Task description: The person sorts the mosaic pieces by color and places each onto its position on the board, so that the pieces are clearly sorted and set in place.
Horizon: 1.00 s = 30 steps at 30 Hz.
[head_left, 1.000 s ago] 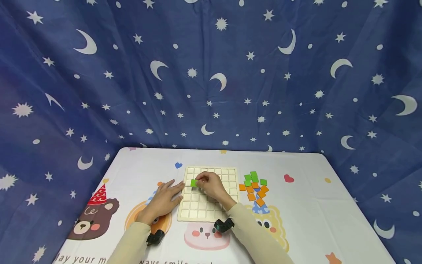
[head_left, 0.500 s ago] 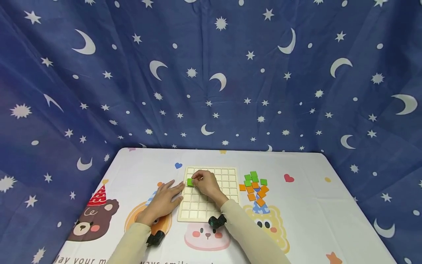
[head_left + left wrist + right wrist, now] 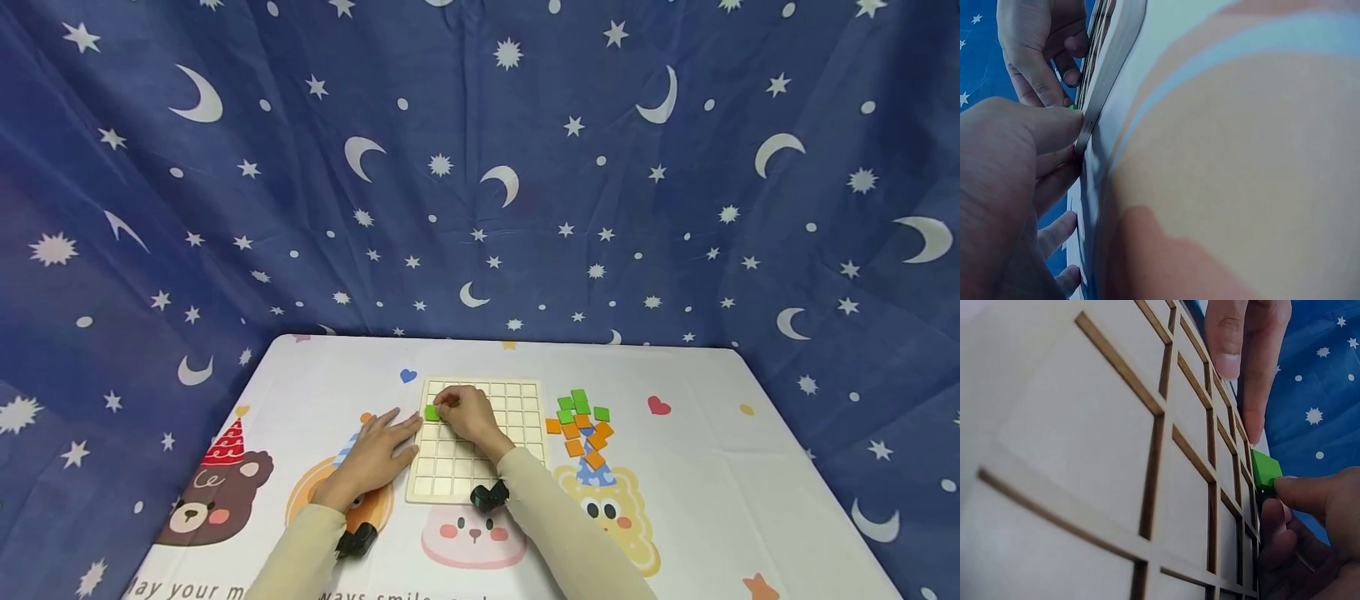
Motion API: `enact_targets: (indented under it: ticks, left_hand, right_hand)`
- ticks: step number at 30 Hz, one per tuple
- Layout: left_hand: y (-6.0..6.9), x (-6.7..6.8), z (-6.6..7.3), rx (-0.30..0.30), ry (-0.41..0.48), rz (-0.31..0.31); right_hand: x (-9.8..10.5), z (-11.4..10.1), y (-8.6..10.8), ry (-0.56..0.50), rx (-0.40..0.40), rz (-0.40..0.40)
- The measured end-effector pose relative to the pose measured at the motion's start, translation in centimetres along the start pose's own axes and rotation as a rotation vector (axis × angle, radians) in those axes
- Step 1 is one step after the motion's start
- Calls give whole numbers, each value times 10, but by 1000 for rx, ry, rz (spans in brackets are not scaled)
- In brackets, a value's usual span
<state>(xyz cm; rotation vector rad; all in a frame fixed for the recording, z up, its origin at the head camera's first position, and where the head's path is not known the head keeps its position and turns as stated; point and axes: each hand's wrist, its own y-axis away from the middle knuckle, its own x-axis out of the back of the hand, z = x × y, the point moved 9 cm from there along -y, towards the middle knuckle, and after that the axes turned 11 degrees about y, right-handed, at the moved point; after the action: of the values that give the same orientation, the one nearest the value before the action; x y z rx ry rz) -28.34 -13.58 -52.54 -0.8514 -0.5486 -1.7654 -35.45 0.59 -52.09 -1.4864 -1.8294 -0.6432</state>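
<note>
A pale wooden grid board (image 3: pixel 442 486) lies on the table. My right hand (image 3: pixel 468 414) is over its upper left part and pinches a green square tile (image 3: pixel 432 412) between thumb and fingers. In the right wrist view the green tile (image 3: pixel 1266 470) is tilted at the board's cells, with the thumb of my right hand (image 3: pixel 1316 531) on its edge. My left hand (image 3: pixel 377 457) rests with spread fingers, its fingertips touching the board's left edge. The left wrist view shows my left hand (image 3: pixel 1016 181) against the board's side (image 3: pixel 1113 59).
Right of the board lie several loose green tiles (image 3: pixel 580 400) and several orange tiles (image 3: pixel 573 448), some overlapping. The white tablecloth (image 3: pixel 720 500) has printed cartoon animals. A blue curtain (image 3: pixel 480 208) with moons and stars stands behind the table.
My right hand has moved left across the board with the green tile, to a cell near the left edge, and has hardly shifted in the last half second. My left hand has stayed in place.
</note>
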Motion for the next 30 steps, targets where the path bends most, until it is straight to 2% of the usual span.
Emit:
enact_targets:
  ticks: [9,15,23,30]
  left_hand:
    - [1,0,2,8,2,9]
    - [1,-3,0,11,3,7]
    - [1,-3,0,1,4,3]
    - [1,0,2,-11,12,5]
  right_hand:
    - [0,-3,1,46,39,-13]
    - [-3,0,2,43,18,-52]
    - [7,-1,7,-70,15,-61]
    - [24,-21,14,-191,79,-50]
